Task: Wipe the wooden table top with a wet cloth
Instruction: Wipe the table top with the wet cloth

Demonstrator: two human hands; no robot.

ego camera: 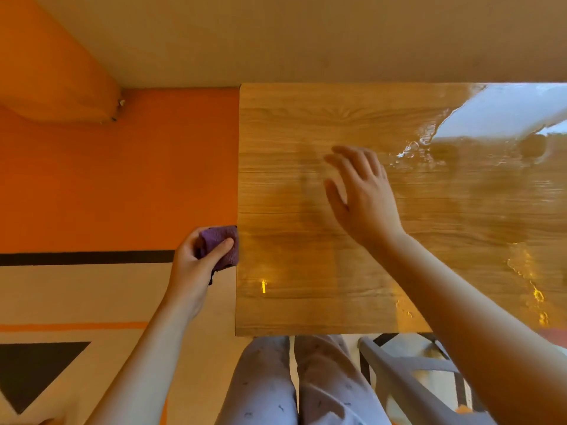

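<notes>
1. At the left edge of the wooden table top (306,271), we see the purple cloth (222,245) bunched in the left hand (196,265). The thumb is laid across its front and the fingers are curled around it. The cloth sits off the board, right against its side edge and nearer the near corner than the far one.
2. Across the board, we note a glossy light wood grain. A bright wet sheen (506,111) covers the far right corner, and glinting streaks of water (534,292) run down the right side.
3. Over the middle of the table, the right hand (362,194) is spread flat, palm down, fingers straight and apart, holding nothing. It is blurred, and we cannot tell whether it touches the wood. The two hands are well apart, one off the table and one above it.
4. Below the near edge, we see the person's legs in pale patterned trousers (264,381), and beside them, to the right, a grey plastic chair (399,384) partly under the table.
5. Left of the table lies an orange surface (122,179), then a beige one. A black stripe (86,257) passes behind the left hand, and a black triangle (33,369) sits lower down.
</notes>
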